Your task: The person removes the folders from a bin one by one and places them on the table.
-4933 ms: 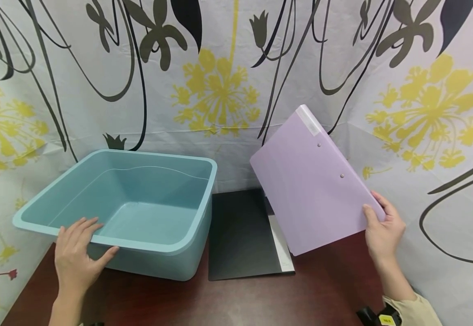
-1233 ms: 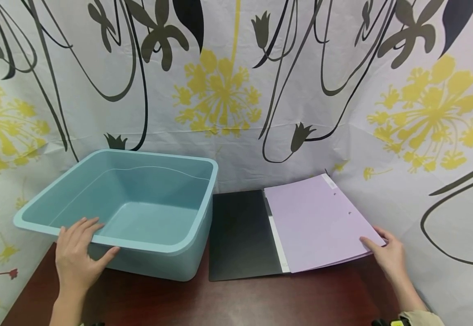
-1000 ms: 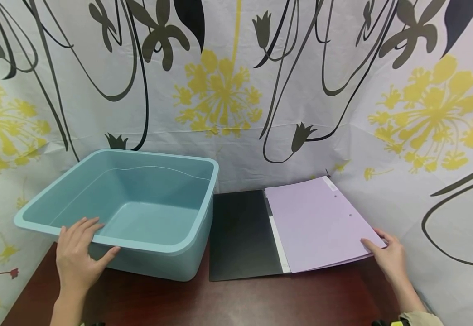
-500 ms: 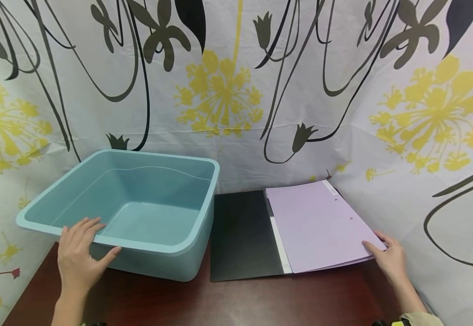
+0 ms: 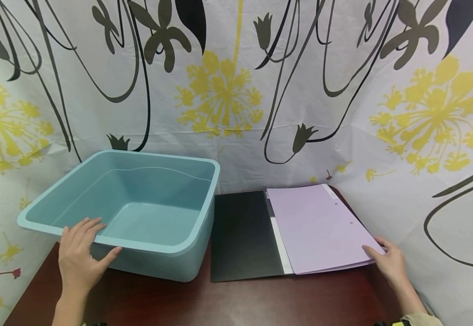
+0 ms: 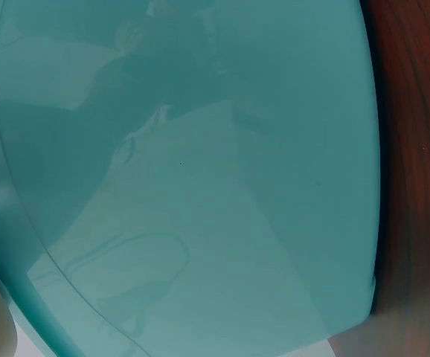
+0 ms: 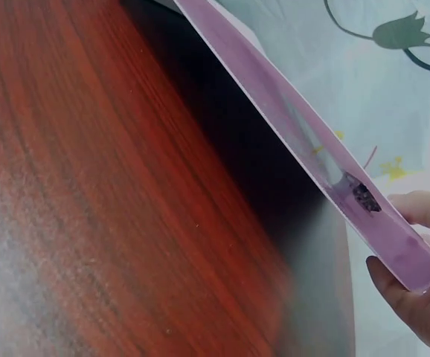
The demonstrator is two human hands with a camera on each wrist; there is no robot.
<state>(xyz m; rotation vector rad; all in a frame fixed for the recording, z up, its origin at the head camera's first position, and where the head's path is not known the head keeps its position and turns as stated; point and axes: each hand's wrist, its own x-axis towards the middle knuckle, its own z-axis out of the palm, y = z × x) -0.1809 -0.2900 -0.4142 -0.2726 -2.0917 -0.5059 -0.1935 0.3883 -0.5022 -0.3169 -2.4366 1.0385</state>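
Note:
In the head view, a lilac file folder [image 5: 322, 226] with two rivets near its spine leans low at the right. My right hand [image 5: 391, 262] pinches its near right corner, thumb on the upper cover. The right wrist view shows the folder's narrow edge [image 7: 274, 111], a dark metal clip inside, and my right hand [image 7: 423, 297] around the corner. Partly under it lies a black folder [image 5: 242, 240] with a white strip. My left hand [image 5: 79, 258] rests over the front rim of a blue-green plastic basin [image 5: 159, 246], fingers relaxed and extended. The left wrist view shows mostly the basin's outer wall [image 6: 237, 186].
A dark red wooden table [image 5: 236, 303] carries the basin and folders. Behind and at both sides hangs a white cloth [image 5: 236, 158] printed with flowers. The basin stands close along the left side of the black folder.
Several seconds ago the lilac folder was raised and steeply tilted; my right hand has lowered it over the black folder. Over the last second it sinks slightly more. The left hand stays put.

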